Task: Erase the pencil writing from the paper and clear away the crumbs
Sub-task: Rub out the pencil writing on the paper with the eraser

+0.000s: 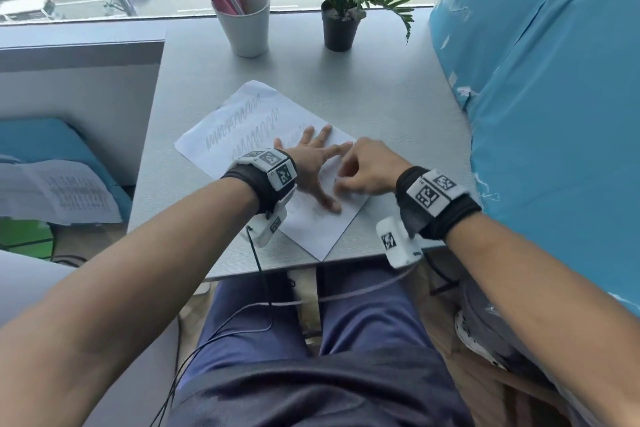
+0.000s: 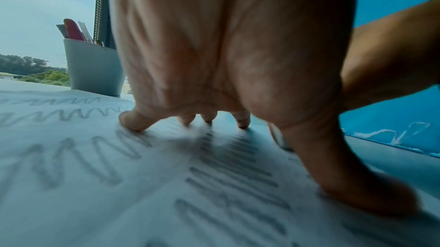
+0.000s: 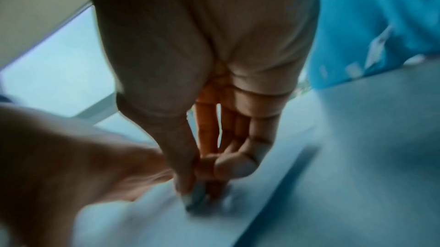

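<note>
A white sheet of paper [image 1: 242,125] lies skewed on the grey desk [image 1: 381,97], with grey pencil zigzags [image 1: 235,121] across its far half. My left hand [image 1: 311,163] lies flat on the paper with fingers spread, pressing it down; its fingertips [image 2: 133,123] touch the sheet beside the zigzags [image 2: 71,117]. My right hand [image 1: 367,166] is just right of the left hand, its fingers pinching a small pale eraser [image 3: 195,196] against the paper [image 3: 147,221]. The eraser is blurred in the right wrist view and hidden in the head view.
A white cup [image 1: 247,24] of pens and rulers and a black-potted plant [image 1: 341,28] stand at the desk's far edge by the window. Blue plastic sheeting [image 1: 554,97] rises along the right. A grey partition [image 1: 79,52] borders the left. My legs are under the near edge.
</note>
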